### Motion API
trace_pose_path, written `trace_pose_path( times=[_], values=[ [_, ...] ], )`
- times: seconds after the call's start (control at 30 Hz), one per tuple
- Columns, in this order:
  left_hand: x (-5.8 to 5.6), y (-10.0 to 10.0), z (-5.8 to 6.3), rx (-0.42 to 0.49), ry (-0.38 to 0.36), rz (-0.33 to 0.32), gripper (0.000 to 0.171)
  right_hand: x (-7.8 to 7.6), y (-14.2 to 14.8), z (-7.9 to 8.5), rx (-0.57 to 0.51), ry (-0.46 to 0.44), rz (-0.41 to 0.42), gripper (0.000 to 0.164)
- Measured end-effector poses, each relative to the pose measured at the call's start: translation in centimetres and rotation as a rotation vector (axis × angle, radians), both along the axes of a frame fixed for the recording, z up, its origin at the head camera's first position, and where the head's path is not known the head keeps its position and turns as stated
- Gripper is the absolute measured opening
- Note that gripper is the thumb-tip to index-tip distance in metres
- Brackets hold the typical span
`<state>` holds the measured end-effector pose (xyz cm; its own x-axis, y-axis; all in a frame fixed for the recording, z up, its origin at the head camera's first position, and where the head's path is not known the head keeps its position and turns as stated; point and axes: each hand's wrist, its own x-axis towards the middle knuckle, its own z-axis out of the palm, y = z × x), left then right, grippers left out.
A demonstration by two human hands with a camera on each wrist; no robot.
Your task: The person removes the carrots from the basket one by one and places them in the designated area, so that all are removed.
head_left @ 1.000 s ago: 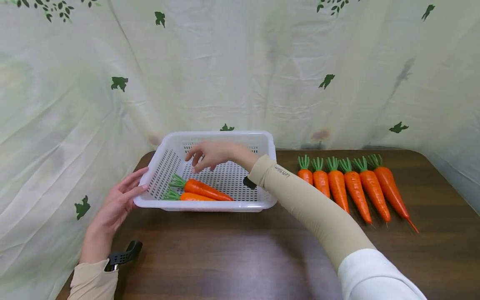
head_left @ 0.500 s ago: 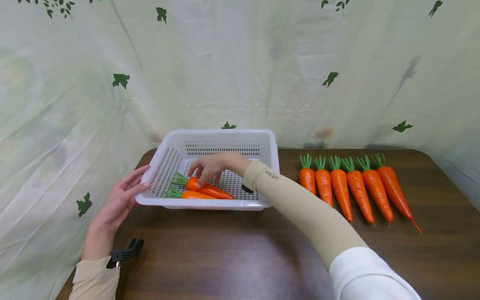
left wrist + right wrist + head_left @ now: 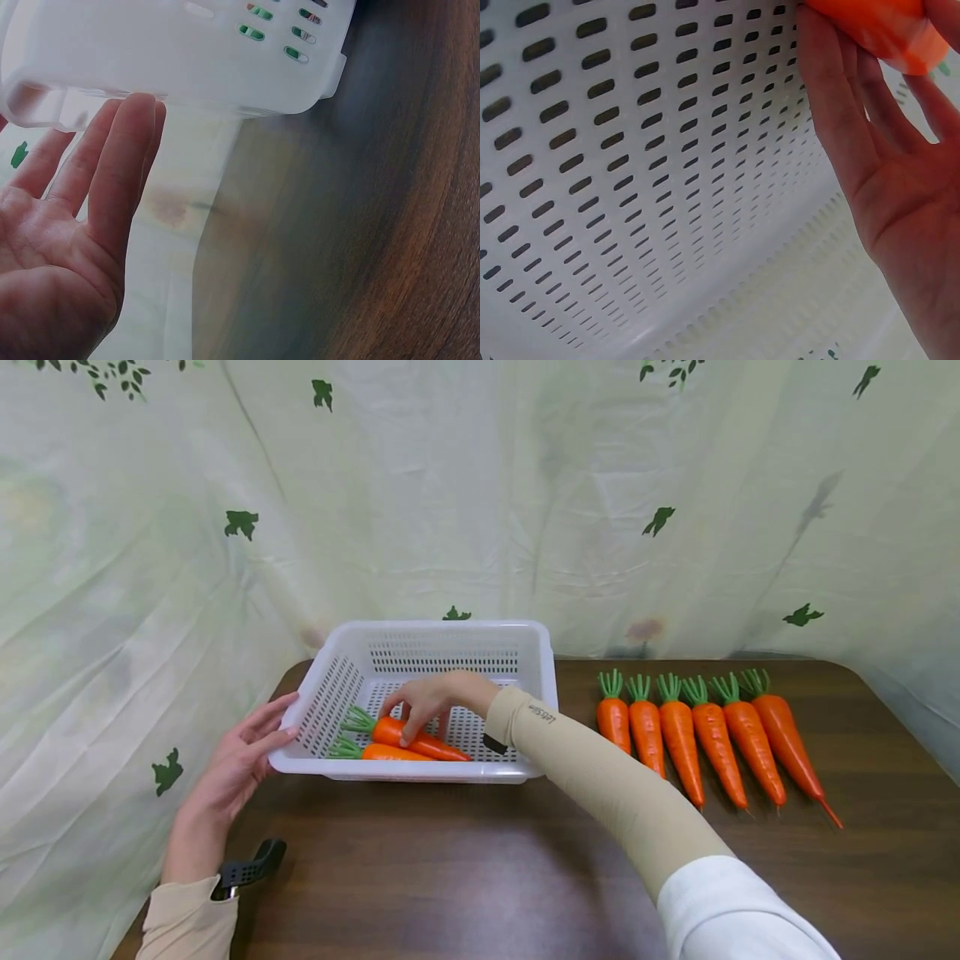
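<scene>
A white perforated basket (image 3: 536, 769) sits at the left back of the table. My left hand (image 3: 236, 764) holds its left end by the rim. In the left wrist view, several fingers (image 3: 124, 161) extend against the outer wall below the rim. My right hand (image 3: 431, 702) reaches inside and grips a carrot (image 3: 435, 747) with a green top, thumb on the near side. The right wrist view shows the carrot (image 3: 889, 34) between fingers and thumb, partly out of frame. A second carrot (image 3: 390, 752) lies nearer the front wall, its lower part hidden by the rim.
Several carrots (image 3: 720, 743) lie side by side on the right of the brown table (image 3: 465, 860), green tops to the back. My right forearm crosses over the table and partly covers the leftmost ones. A pale leaf-patterned curtain (image 3: 480, 485) hangs behind and at the left.
My right hand has come down from above the basket floor onto the upper carrot and closed its grip there. The left hand has stayed at the basket's left end.
</scene>
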<state>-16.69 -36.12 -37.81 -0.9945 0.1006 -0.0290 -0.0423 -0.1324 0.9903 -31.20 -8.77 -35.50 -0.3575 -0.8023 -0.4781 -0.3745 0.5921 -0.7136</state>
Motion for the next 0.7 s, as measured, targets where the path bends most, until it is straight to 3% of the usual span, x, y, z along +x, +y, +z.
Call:
trace_pose_path(
  times=[0.4,0.7],
  values=[
    [0.1,0.2,0.1,-0.030,-0.005,0.021,0.057,-0.2,0.5,0.9,-0.136,0.053,-0.051,0.054],
    [0.1,0.1,-0.2,-0.039,0.003,0.019,0.056,0.5,1.5,2.7,-0.247,0.115,-0.044,0.057]
  ],
)
